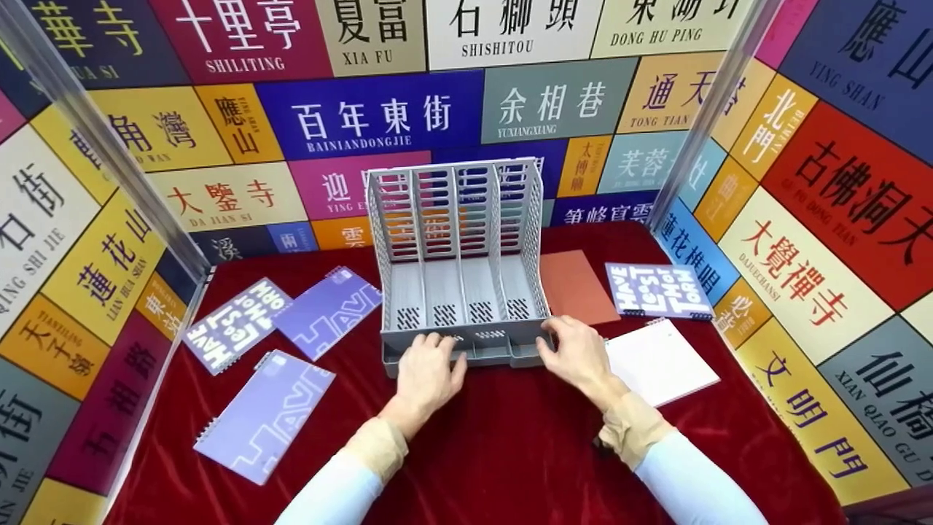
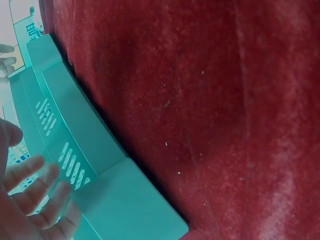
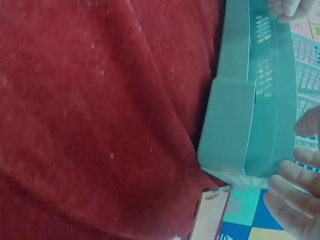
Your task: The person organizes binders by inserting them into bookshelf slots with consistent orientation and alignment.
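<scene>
A grey file rack (image 1: 466, 284) with tall slotted dividers stands upright on the red cloth, its front tray facing me. My left hand (image 1: 426, 372) is at the left part of the front tray, fingers loosely bent over the front edge. In the left wrist view, its fingers (image 2: 45, 190) lie close to the slotted front panel (image 2: 62, 125). At the right front corner is my right hand (image 1: 579, 354), fingertips right at the rim. The right wrist view shows its fingers (image 3: 295, 175) spread and relaxed beside the tray (image 3: 227, 125).
On the left lie two purple notebooks (image 1: 270, 415) (image 1: 328, 313) and a white-lettered notebook (image 1: 237, 324). On the right are a brown notebook (image 1: 579, 288), another lettered notebook (image 1: 660, 292) and a white spiral pad (image 1: 663, 361). Sign-printed panels (image 1: 554, 98) enclose the back and sides.
</scene>
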The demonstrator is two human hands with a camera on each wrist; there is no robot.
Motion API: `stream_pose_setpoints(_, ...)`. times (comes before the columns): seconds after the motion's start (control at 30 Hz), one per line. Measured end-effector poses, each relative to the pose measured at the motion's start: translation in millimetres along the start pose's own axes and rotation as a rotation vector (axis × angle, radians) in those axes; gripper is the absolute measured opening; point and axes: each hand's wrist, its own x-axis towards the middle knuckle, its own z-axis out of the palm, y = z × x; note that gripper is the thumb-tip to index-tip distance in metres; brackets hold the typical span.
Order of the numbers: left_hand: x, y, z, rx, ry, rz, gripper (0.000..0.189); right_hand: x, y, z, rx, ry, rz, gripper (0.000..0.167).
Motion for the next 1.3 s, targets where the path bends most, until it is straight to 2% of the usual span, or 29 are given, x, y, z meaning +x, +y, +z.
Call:
stream_pose_setpoints(0.33,7.4,-16.5,-4.8,0.022,0.033,-0.042,0.032,5.0,14,-8,0.037,-0.023,0.081,0.027)
stream_pose_setpoints(0.67,15.5,-40.3,-13.8,-0.007,0.013,-0.153,0.032,6.9,25,-11,0.027,-0.005,0.106,0.020)
stream_pose_setpoints(0.83,20.9,-52.6,-14.7,-0.078,-0.037,-0.299,0.040,7.7,33,-11,0.013,-0.018,0.126,0.026)
stream_pose_setpoints(1.0,25.7,-61.8,-10.4,-0.219,-0.102,-0.479,0.059,9.1,41,-12,-0.011,-0.027,0.151,0.031)
stream_pose_setpoints(1.17,29.6,-66.5,-5.4,-0.353,-0.121,-0.628,0.075,11.0,48,-12,-0.020,-0.028,0.160,0.030)
stream_pose_setpoints(1.3,31.8,-69.2,-2.7,-0.449,-0.139,-0.725,0.076,12.5,52,-11,-0.025,-0.035,0.166,0.029)
